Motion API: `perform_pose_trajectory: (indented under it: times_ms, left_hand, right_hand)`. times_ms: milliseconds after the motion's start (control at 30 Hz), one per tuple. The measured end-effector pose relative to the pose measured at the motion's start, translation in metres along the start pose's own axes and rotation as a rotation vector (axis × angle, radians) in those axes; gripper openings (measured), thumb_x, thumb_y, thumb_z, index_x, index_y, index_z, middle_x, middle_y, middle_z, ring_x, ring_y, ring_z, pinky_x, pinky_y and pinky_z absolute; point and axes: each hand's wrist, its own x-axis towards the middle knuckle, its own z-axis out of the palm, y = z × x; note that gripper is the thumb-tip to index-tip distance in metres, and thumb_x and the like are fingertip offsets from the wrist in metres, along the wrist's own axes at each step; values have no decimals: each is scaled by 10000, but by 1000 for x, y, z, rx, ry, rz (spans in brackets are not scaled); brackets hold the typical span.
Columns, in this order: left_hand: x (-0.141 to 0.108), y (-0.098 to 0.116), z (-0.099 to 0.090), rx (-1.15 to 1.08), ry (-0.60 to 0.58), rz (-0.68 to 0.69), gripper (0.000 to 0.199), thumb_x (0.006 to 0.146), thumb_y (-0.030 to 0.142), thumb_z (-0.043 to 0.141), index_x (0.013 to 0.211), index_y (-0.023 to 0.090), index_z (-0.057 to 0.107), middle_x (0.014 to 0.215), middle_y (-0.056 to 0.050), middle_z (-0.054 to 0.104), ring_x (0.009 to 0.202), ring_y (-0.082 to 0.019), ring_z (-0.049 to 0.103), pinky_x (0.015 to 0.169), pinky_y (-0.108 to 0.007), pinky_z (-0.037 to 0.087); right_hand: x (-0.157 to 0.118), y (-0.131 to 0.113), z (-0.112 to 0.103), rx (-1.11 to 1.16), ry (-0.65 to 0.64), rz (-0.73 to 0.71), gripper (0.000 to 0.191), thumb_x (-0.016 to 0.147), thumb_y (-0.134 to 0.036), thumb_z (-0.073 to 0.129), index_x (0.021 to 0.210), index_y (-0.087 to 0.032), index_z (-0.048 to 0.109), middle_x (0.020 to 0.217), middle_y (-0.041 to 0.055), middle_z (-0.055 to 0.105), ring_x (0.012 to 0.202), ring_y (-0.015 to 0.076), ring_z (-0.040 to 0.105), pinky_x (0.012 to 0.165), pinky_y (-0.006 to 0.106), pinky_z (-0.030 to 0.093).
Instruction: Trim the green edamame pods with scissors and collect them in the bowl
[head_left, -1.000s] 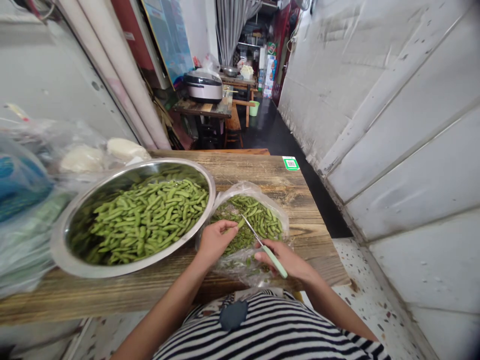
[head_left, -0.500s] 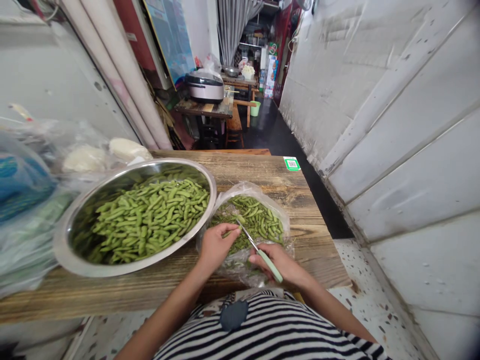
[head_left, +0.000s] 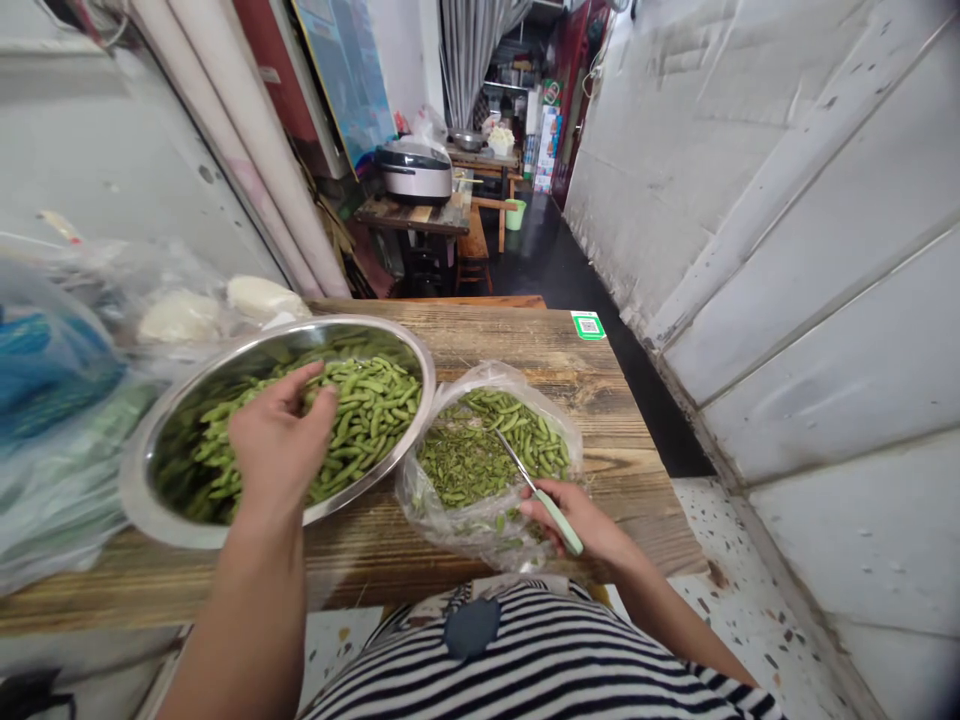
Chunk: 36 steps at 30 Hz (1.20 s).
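A sweep by the left arm could knock the metal bowl [head_left: 172,530] on the left, while stray blades might snag the plastic bag [head_left: 420,510] to its right. The left hand [head_left: 281,440] has thumb and forefinger apart above the bowl; the right hand [head_left: 581,515] grips the scissors [head_left: 559,522] over the bag. Pods [head_left: 375,400], green and slightly curved, fill both.
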Motion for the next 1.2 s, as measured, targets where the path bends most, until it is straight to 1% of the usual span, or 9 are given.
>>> perform_pose_trajectory:
  times_ms: [133, 233, 300, 367, 433, 600, 833, 933, 1200]
  left_hand:
    - [-7, 13, -1, 23, 37, 256, 470, 780, 318, 599, 1210, 129, 589, 1229, -87, 630, 1188, -233, 530, 1034, -413, 374]
    - [-43, 37, -2, -22, 99, 432, 519, 808, 241, 560, 1311, 131, 494, 1333, -118, 541, 1278, -229, 439, 1079, -419, 321]
    - [-71, 50, 7, -86, -138, 545, 412, 816, 216, 534, 1224, 180, 579, 1228, -98, 616, 1217, -233, 497, 1056, -408, 353]
    - [-92, 54, 28, -87, -645, 700, 322, 837, 198, 480, 1107, 216, 656, 1022, -80, 697, 1035, -220, 604, 962, -377, 438]
    - [-100, 51, 57, 51, -896, 666, 344, 848, 132, 401, 1036, 183, 685, 918, -99, 708, 911, -216, 631, 874, -363, 480]
    - [-85, 38, 118, 294, -927, 564, 354, 821, 60, 370, 966, 118, 688, 983, -144, 688, 981, -235, 602, 923, -353, 426]
    - [-73, 35, 121, 293, -985, 557, 204, 782, 71, 480, 770, 98, 682, 855, -174, 683, 892, -264, 615, 854, -368, 436]
    - [-79, 33, 112, 80, -932, 431, 170, 810, 155, 500, 807, 142, 669, 874, -120, 696, 872, -235, 618, 831, -353, 447]
    - [-104, 44, 84, -757, -994, -494, 346, 674, 415, 681, 855, 126, 625, 753, -55, 686, 493, -96, 528, 451, -212, 393]
  right_hand:
    - [-1, 3, -3, 11, -18, -19, 417, 747, -535, 648, 911, -167, 538, 467, -107, 381, 348, 44, 336, 312, 145, 325]
    - [-2, 5, -6, 16, -22, -14, 421, 750, -536, 648, 913, -162, 543, 468, -107, 385, 343, 40, 336, 307, 141, 316]
    - [-2, 5, -8, 15, -18, -9, 419, 750, -531, 651, 912, -159, 546, 466, -108, 387, 341, 40, 337, 302, 140, 312]
    - [-3, 5, -9, 12, -16, -9, 409, 755, -519, 651, 914, -157, 546, 459, -110, 387, 339, 42, 345, 301, 138, 308]
    - [-4, 5, -10, 13, -20, -9, 399, 761, -507, 649, 925, -160, 543, 454, -112, 380, 338, 43, 348, 301, 135, 308]
    - [-9, 3, -12, -49, -43, -6, 404, 750, -520, 655, 899, -158, 553, 468, -99, 394, 345, 39, 360, 305, 132, 322]
    - [-10, 4, -13, -19, 2, 0, 440, 733, -553, 653, 902, -163, 540, 504, -96, 389, 350, 39, 356, 307, 143, 336]
    - [-7, 5, -12, -27, 44, -3, 446, 739, -546, 647, 939, -163, 537, 499, -95, 390, 363, 55, 374, 326, 158, 348]
    - [-4, -5, -8, -386, 97, -202, 403, 778, -486, 632, 983, -139, 629, 654, -10, 525, 562, 107, 451, 506, 197, 374]
